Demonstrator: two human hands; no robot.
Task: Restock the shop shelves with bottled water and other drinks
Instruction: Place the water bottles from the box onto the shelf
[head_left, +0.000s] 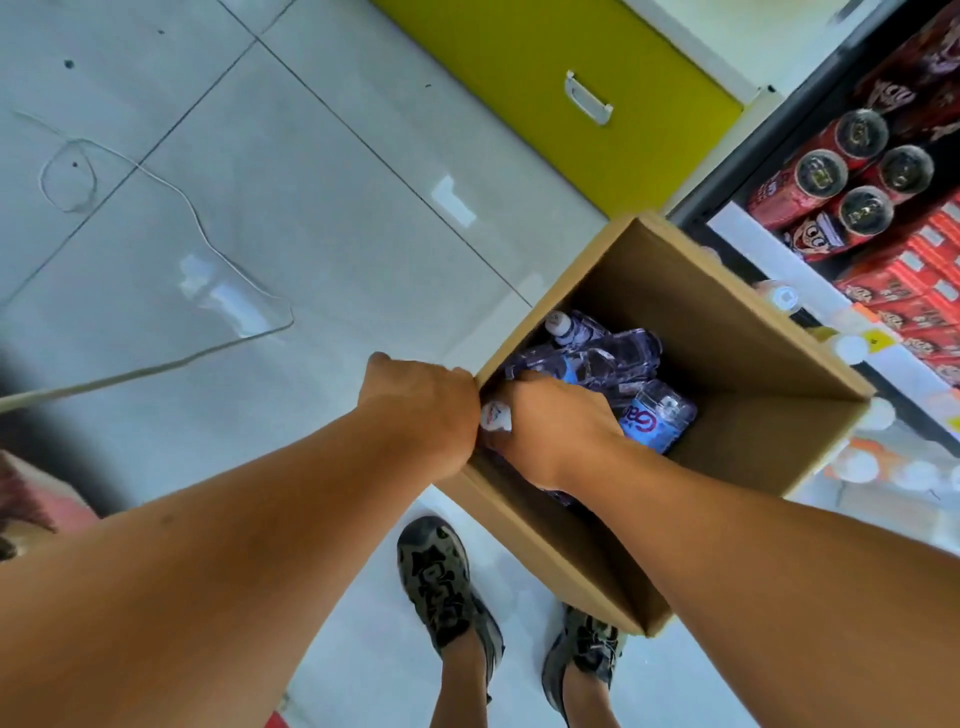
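- The left hand (421, 410) is curled over the near-left rim of the open brown cardboard box (737, 364), gripping the edge and holding the box up above the pale tiled floor (311, 208).
- The right hand (550, 431) reaches down inside the box, fingers wrapped round a clear plastic water bottle with a white cap (496, 415); the cap shows between the two hands, just beside the left knuckles.
- More clear water bottles with blue labels (657, 415) lie jumbled on their sides in the bottom of the box, one with its white cap (558, 323) toward the far wall.
- To the right of the box stand shop shelves (831, 322) carrying red drink cans (852, 166) seen from the top and red cartons (914, 291).
- A yellow-green cabinet front with a white handle (589, 98) stands beyond the box.
- A thin white cord (171, 182) loops across the floor at left.
- Two camouflage-patterned shoes (441, 582) stand on the floor beneath the box.
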